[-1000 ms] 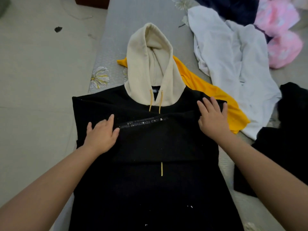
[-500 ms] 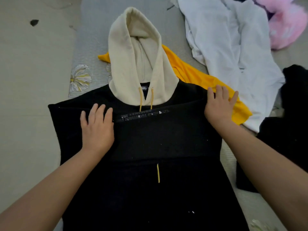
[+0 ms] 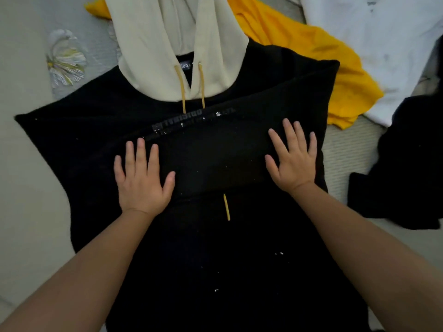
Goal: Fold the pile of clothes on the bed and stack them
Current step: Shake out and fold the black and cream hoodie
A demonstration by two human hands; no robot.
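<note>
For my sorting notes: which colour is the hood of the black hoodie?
Cream, with mustard-yellow drawstrings; the hood shows best in the head view.

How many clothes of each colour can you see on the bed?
Black: 2, the hoodie with the cream hood and a heap at the right
Yellow: 1
White: 1
Total: 4

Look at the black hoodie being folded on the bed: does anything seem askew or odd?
Yes. The folded band under the left hand and right hand slants upward to the right across the hoodie, and a yellow garment lies trapped under its right shoulder.
</note>
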